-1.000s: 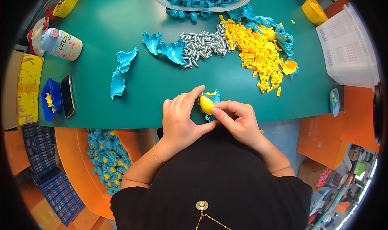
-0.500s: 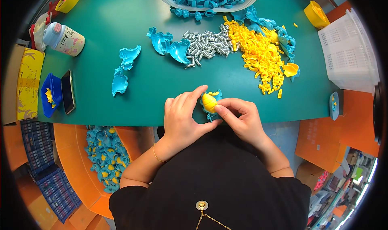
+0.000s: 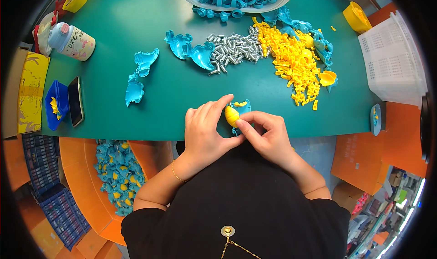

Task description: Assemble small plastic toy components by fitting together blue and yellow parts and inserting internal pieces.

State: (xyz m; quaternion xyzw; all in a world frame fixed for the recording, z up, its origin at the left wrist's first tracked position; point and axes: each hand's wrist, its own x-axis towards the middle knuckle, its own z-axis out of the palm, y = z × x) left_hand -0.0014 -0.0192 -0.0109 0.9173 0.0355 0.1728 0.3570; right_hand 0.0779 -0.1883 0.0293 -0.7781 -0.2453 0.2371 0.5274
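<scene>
My left hand (image 3: 203,128) is closed round the left side of a blue plastic shell half (image 3: 246,108), thumb below and fingertips above it. My right hand (image 3: 267,134) pinches a yellow ribbed, egg-shaped plastic piece (image 3: 231,116) between thumb and fingers. That yellow piece lies against the left part of the shell, slightly tilted; whether it is seated there I cannot tell. More yellow shows along the shell's upper edge. Both hands work close to the table's near edge, in front of my body. The fingers hide the shell's lower part.
Beyond my hands lie silver metal pins (image 3: 234,49), a heap of small yellow parts (image 3: 296,61) and loose blue shell halves (image 3: 134,91). A tub (image 3: 284,3) of blue rings stands at the back. At left are a phone (image 3: 76,101) and a bottle (image 3: 77,44); below, an orange box (image 3: 82,181) holds blue-yellow pieces.
The yellow ribbed piece has shifted a little to the left and turned more upright, with my right fingers following it. My left hand stays almost in place.
</scene>
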